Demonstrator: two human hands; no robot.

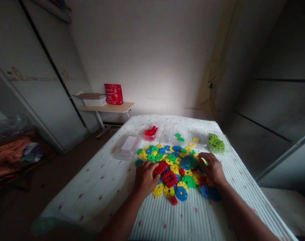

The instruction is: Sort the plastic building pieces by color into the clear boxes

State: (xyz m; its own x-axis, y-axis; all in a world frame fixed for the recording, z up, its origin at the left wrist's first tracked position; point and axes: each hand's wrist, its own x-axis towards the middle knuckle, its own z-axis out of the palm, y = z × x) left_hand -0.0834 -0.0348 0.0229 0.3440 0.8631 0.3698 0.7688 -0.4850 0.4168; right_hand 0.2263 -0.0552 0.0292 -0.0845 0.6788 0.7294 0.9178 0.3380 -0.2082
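Observation:
A loose heap of notched plastic discs (174,159) in yellow, green and blue lies on the bed, with red pieces among them. At the heap's left edge, my left hand (146,175) has its fingers curled and its thumb against a red plastic piece (159,168). A square red lattice piece (169,178) lies just right of that thumb. Over the right edge of the heap, my right hand (214,169) is bent downward with thumb and fingers apart. Yellow and green discs show near its fingertips, and blue discs (209,193) lie below the palm.
Behind the heap stand clear plastic boxes: one with red pieces (151,132), one with green discs (179,137), one with a yellow disc (196,139), one with light-green pieces (216,142). A clear box with a white card (128,143) sits left. A side table (117,107) holds a red bag (113,94).

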